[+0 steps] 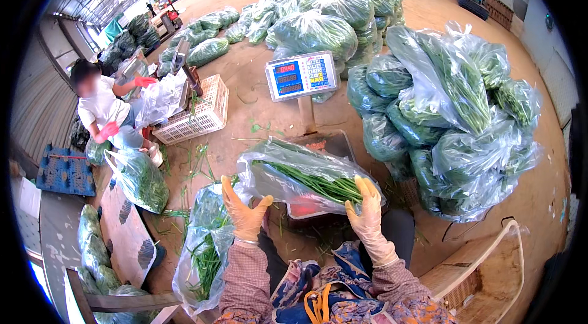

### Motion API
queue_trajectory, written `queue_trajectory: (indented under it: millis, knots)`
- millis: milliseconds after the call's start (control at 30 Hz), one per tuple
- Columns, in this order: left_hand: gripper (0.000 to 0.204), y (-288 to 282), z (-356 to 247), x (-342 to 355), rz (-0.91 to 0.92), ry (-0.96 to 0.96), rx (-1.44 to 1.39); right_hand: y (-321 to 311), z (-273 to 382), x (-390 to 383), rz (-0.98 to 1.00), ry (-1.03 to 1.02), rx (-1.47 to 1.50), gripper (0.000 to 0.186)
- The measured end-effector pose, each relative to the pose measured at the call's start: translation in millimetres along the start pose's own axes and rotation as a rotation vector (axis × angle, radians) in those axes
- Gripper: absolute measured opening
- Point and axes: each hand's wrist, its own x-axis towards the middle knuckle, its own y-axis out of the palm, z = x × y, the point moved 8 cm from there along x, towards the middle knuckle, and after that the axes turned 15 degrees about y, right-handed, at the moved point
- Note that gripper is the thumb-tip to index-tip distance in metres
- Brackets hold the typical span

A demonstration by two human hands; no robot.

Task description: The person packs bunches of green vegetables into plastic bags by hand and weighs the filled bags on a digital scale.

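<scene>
Weighing step | left hand (pixel 246 214) and right hand (pixel 369 214), gloved, half-curled, grip bag of greens (pixel 306 177) between them | scale platform (pixel 318 204) just beyond fingertips; next likely needs a steady set-down

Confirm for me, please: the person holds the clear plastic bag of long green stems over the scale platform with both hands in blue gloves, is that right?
Not quite: the gloves are tan rubber, not blue. The head view shows the left hand and the right hand at the ends of the clear plastic bag of long green stems, over the scale platform, as you said.
</scene>
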Motion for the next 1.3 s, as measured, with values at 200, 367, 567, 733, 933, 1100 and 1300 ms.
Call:
queue_trajectory:
  millis: [200, 367, 567, 733, 933, 1100, 1300]
  knots:
    - [0.097, 11.6, 22.2, 29.7, -0.065, -0.062, -0.031, 19.5, 2.8, 28.5, 0.012, -0.06, -0.191, 0.082]
    - [0.079, 30.4, 33.2, 52.0, 0.163, -0.16, -0.292, 55.2, 41.9, 33.9, 0.106, -0.18, -0.185, 0.077]
    - [0.068, -19.0, 0.2, -5.3, 0.076, 0.051, 0.209, 42.5, 65.2, -4.9, 0.236, -0.219, 0.064, 0.057]
    - [0.076, -99.7, 134.7, -192.6, 0.189, -0.721, 0.31, 91.4, 94.6, -42.5, 0.503, -0.233, 0.173, 0.051]
    - [0.041, -10.5, 70.3, -261.4, 0.46, -0.613, -0.311, 182.6, 211.7, -86.2, 0.906, -0.502, 0.336, 0.043]
    - [0.038, -16.4, 68.2, -218.4, 0.607, -0.571, -0.739, 303.6, 166.1, -156.8, 1.337, -0.556, -0.123, 0.059]
    - [0.039, -62.8, 196.6, -197.0, 0.123, -0.578, 0.028, 351.5, 54.3, -121.9, 1.075, 0.415, -0.002, 0.079]
